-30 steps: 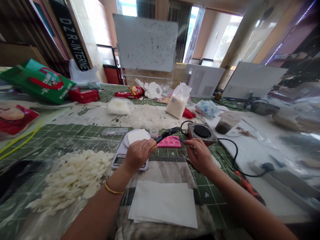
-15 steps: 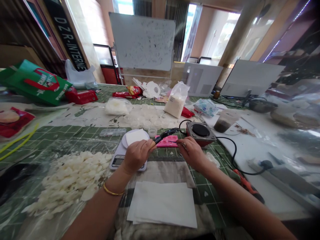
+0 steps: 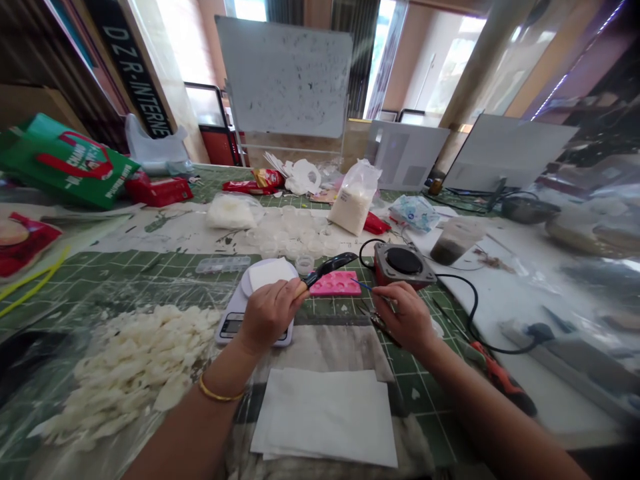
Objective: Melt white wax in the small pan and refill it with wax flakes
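Note:
My left hand grips the wooden handle of a dark melting spoon, held above the table with its bowl pointing right. A pink mold with rounded hollows lies just beyond the spoon. My right hand pinches a thin dark blue stick, whose tip reaches over the mold's right end. Beside that hand stands a small electric heater with a round black plate. Partly behind my left hand is a kitchen scale with white paper on it. Whether the spoon holds anything cannot be seen.
White flakes lie on clear plastic at the left. White sheets rest on a cloth in front. Clear small cups and a bag of white granules stand farther back. A black cable runs right, near orange-handled pliers.
My right hand has moved right and slightly down, drawing the stick back toward the mold's right end. The spoon has shifted slightly, and more of the mold shows.

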A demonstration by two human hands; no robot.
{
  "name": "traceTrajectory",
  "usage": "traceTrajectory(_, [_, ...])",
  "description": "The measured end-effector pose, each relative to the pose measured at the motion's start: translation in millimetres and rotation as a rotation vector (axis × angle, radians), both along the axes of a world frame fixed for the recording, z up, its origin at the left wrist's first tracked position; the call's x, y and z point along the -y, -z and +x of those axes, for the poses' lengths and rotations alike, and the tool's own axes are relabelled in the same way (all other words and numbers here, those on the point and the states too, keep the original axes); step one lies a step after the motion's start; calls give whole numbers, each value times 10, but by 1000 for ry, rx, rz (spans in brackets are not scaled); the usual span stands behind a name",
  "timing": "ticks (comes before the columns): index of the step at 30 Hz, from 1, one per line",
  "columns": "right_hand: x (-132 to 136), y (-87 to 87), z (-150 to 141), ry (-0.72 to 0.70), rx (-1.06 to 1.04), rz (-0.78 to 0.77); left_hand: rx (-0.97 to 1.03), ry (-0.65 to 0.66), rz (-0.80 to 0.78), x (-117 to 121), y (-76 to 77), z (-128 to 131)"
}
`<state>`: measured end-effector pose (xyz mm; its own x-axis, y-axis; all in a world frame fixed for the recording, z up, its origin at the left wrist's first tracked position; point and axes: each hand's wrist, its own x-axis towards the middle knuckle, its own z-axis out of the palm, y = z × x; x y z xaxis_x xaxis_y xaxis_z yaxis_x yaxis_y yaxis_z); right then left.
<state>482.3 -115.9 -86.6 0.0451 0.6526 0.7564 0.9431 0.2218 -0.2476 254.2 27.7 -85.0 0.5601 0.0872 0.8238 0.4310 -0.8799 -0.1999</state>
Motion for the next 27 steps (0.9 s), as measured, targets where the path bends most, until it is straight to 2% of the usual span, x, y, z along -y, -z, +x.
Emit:
traceTrajectory(6, [24,176,81,-25,74,-138,-2,-33,-39,-35,40,-11])
traceTrajectory(13, [-26,290,115,10,37,-257,10,-39,-48,-88,71,-20])
traceTrajectory(20, [-89,338,174,27,21,-234,14,-83,-111,-113,73,-54])
traceTrajectory(27, [-97,377,203,15,-50,-278,5,-134,-226,-148,110,-104])
